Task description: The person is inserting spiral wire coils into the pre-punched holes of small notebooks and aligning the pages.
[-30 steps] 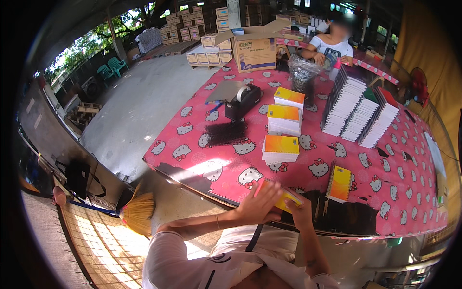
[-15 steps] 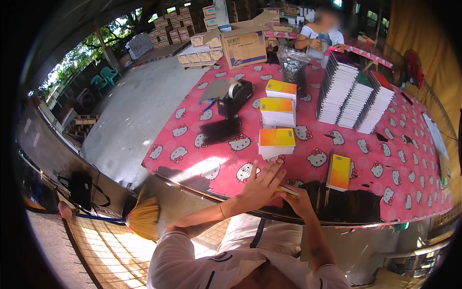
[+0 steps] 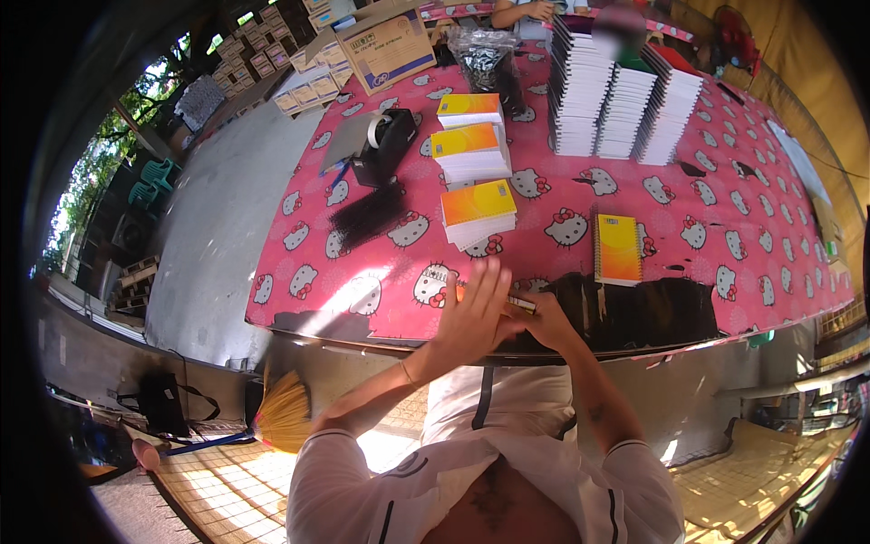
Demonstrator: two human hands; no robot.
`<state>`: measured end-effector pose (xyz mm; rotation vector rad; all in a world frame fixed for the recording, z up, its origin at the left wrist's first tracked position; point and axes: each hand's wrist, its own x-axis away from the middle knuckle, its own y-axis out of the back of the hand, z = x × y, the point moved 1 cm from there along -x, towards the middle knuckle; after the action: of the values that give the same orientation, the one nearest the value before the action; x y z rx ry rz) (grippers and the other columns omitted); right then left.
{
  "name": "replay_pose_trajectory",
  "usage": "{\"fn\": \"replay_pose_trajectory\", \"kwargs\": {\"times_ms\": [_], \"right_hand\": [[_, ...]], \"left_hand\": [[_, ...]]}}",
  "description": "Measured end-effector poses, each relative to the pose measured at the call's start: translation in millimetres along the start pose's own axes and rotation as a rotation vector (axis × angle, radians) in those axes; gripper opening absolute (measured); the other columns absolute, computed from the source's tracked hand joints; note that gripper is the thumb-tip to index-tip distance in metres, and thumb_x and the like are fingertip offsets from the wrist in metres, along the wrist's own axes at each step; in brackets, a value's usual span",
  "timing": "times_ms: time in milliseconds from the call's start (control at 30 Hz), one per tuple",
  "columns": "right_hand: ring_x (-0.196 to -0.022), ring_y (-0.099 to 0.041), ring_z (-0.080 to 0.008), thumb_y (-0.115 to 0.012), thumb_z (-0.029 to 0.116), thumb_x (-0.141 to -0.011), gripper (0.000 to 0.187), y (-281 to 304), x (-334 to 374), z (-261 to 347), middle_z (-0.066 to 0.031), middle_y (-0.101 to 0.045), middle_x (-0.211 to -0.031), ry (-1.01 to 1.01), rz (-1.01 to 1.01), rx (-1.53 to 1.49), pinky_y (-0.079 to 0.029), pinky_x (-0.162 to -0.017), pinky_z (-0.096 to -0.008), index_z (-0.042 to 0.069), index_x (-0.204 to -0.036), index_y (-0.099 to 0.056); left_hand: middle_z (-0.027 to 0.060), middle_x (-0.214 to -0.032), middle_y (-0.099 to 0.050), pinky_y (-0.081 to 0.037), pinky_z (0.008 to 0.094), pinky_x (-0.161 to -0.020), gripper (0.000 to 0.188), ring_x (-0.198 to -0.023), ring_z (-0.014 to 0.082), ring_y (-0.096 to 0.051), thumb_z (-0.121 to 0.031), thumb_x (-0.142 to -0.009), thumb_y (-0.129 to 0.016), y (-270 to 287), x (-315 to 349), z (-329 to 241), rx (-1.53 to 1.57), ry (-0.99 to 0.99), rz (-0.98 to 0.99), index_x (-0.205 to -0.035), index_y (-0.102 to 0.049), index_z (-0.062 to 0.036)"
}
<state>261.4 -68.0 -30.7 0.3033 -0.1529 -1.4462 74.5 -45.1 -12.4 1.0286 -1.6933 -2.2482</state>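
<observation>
Near the front edge of the table, a small yellow-orange notebook lies mostly hidden under my hands. My left hand rests over it, fingers stretched out. My right hand has its fingers closed on the notebook's right end. Just beyond stands a short stack of loose white sheets under a yellow-orange cover. Two similar stacks sit behind it. To the right lies a spiral-bound yellow notebook. A bundle of black binding coils is at the left.
A black tape dispenser stands on the pink tablecloth. Tall stacks of spiral notebooks rise at the back right. Beyond are a clear plastic bag, a cardboard box and another person. A broom leans at lower left.
The view has tilted down, so the table items sit higher in the picture. My left hand stays over the notebook with its fingers turned more upward, and my right hand still grips its end.
</observation>
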Motion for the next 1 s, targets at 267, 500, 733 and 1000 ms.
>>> {"fn": "replay_pose_trajectory", "kwargs": {"times_ms": [267,500,733,1000], "right_hand": [[-0.072,-0.070,-0.0267,-0.069,0.007,-0.089,0.027,1.1,-0.8,2.6,-0.0195,-0.070,-0.082,0.095,-0.049,-0.038,-0.053,-0.068,-0.0340,0.001,-0.116,-0.068],[-0.072,-0.071,-0.0306,-0.069,0.010,-0.089,0.021,-5.4,-0.2,1.6,-0.0197,-0.070,-0.080,0.068,-0.021,-0.015,-0.053,-0.066,-0.0356,-0.001,-0.107,-0.068],[-0.065,-0.065,-0.0316,-0.070,0.017,-0.090,0.023,-3.8,-0.7,-5.3,-0.0196,-0.068,-0.077,0.116,-0.021,0.010,-0.051,-0.063,-0.0364,-0.003,-0.102,-0.067],[-0.066,-0.066,-0.0267,-0.070,0.018,-0.090,0.027,-3.0,0.1,-12.4,-0.0202,-0.067,-0.079,0.217,0.008,-0.039,-0.051,-0.066,-0.0352,-0.003,-0.107,-0.066]], "left_hand": [[0.0208,-0.158,-0.034,-0.021,0.0655,-0.112,0.088,-0.147,0.0353,-0.031,-0.062,-0.091,-0.052,2.8,-9.3,-8.1,0.081,-0.004,-0.013,-0.150,-0.038,0.0012],[0.0196,-0.158,-0.034,-0.020,0.0690,-0.110,0.078,-0.147,0.0346,-0.032,-0.052,-0.093,-0.056,11.8,-4.7,-12.8,0.148,0.003,-0.041,-0.149,-0.040,-0.0002],[0.0150,-0.153,-0.043,-0.018,0.0686,-0.112,0.059,-0.146,0.0325,-0.035,-0.038,-0.094,-0.060,10.2,-1.2,-18.8,0.233,0.070,-0.088,-0.143,-0.050,-0.0052],[0.0133,-0.150,-0.047,-0.009,0.0673,-0.116,0.052,-0.143,0.0325,-0.039,-0.027,-0.090,-0.068,15.0,-21.7,-4.2,0.342,-0.018,-0.118,-0.137,-0.055,-0.0076]]}}
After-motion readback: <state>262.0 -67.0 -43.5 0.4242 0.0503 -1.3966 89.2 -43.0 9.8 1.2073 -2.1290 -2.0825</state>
